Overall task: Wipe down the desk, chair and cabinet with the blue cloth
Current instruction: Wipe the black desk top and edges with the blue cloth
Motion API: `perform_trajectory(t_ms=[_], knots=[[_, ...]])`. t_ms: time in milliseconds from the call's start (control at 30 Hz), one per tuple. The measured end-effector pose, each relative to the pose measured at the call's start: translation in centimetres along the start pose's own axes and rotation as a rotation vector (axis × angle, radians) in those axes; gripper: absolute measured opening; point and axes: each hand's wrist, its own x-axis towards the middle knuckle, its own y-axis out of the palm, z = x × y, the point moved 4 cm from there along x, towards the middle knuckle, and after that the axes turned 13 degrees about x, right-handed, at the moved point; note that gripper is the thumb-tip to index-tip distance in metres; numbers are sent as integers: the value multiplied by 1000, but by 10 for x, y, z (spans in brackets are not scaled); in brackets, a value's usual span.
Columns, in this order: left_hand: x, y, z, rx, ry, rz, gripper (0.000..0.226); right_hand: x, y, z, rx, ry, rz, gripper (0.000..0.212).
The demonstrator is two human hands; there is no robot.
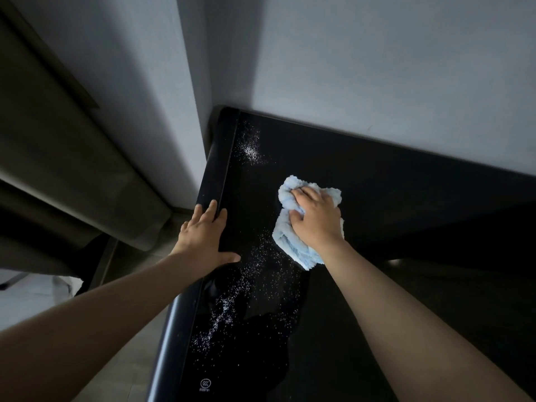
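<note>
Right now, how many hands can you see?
2. The left hand rests flat on the left edge of the desk; the right hand grips the blue cloth on the desk top.

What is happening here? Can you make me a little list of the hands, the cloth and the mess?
surface: black glossy top, set against a grey wall
cloth: blue cloth, bunched, lying on the top
right hand: grips the cloth from above
left hand: fingers straight, flat on the top's left edge
mess: white specks, near the far corner and left of the cloth
</note>
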Motion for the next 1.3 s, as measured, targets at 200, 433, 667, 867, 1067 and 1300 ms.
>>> perform_trajectory(t_ms=[200,433,667,867,1067,1300], knots=[[-40,27,-2,26,74,60,111,-23,6,1,3,13,1,53],[-62,41,-1,49,79,37,110,-47,12,1,9,21,7,52],[-90,54,2,89,74,99,127,-72,19,2,7,29,-1,53],[-104,67,6,89,77,107,149,-91,26,4,3,43,-8,52],[-107,71,5,90,82,62,154,-111,32,7,6,57,-14,53],[-107,69,4,114,73,53,154,-139,40,10,23,64,-43,53]])
